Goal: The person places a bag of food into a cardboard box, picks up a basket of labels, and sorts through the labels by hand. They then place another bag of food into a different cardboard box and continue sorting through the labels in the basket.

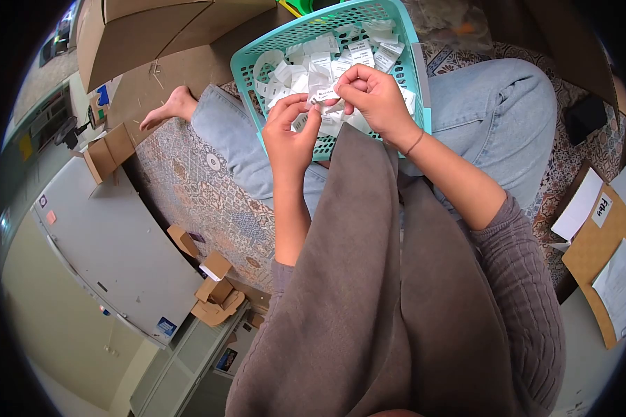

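Observation:
Over a turquoise plastic basket point(426, 87), I hold a small white printed label point(324, 93) between both hands. My left hand point(292, 131) pinches its near left side between thumb and fingers. My right hand point(377, 103) grips the label's right end with thumb and forefinger bent together. Beneath and around my fingers, the basket holds many white paper slips point(360, 53), some with dark print and some folded or curled. The print on the held label is too small to read, and my fingers cover its edges.
The basket rests by my crossed, jeans-clad legs point(494, 104) on a patterned floor point(209, 187). A large cardboard box point(146, 35) stands at upper left, with a grey fridge point(118, 243) further left. Small cardboard boxes point(215, 278) lie near it. Cardboard with papers point(598, 257) is at right.

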`<state>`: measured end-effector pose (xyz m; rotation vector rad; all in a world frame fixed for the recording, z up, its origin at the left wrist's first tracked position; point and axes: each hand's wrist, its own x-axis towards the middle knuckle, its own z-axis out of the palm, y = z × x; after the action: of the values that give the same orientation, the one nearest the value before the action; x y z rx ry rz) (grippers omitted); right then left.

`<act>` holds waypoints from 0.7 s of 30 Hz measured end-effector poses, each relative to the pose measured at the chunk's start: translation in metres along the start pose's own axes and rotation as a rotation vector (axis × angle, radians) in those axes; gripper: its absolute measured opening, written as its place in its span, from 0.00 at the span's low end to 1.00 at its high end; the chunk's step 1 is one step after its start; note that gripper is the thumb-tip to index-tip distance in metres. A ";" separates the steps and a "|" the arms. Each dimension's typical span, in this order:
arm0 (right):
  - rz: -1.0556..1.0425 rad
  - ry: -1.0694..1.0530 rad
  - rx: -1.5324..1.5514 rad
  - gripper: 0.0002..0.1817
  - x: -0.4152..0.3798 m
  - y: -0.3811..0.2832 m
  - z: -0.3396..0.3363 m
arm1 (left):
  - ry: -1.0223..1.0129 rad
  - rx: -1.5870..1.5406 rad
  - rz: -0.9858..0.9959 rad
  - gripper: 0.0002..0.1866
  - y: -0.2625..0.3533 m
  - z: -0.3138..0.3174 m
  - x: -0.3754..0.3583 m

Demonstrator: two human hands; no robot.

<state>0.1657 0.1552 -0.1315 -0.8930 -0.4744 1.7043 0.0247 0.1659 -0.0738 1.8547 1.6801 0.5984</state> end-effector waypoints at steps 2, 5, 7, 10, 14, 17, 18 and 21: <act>0.002 0.001 0.007 0.03 0.000 -0.003 0.000 | 0.006 0.037 0.025 0.04 0.000 0.000 0.001; 0.009 0.005 0.002 0.03 0.000 -0.005 0.000 | 0.017 0.067 0.049 0.04 0.000 0.001 0.002; 0.015 0.008 -0.008 0.03 0.001 -0.006 -0.001 | 0.036 0.159 0.092 0.04 -0.003 -0.001 0.003; -0.062 0.100 0.014 0.02 0.007 -0.014 -0.006 | 0.073 0.102 0.027 0.04 -0.012 -0.011 0.002; -0.387 0.131 -0.236 0.02 0.013 -0.056 -0.022 | 0.138 0.099 -0.031 0.07 -0.031 -0.027 -0.001; -0.375 0.304 -0.438 0.08 0.025 -0.111 -0.060 | 0.149 -0.128 -0.162 0.09 -0.034 -0.031 0.001; -0.325 0.364 -0.668 0.07 0.024 -0.131 -0.066 | 0.157 -0.263 -0.219 0.09 -0.034 -0.032 0.002; -0.174 0.444 -1.175 0.10 0.047 -0.132 -0.115 | 0.144 -0.269 -0.181 0.09 -0.030 -0.022 0.007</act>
<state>0.3322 0.2275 -0.1271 -1.9244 -1.2347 0.9053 -0.0111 0.1764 -0.0780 1.4833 1.7394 0.8523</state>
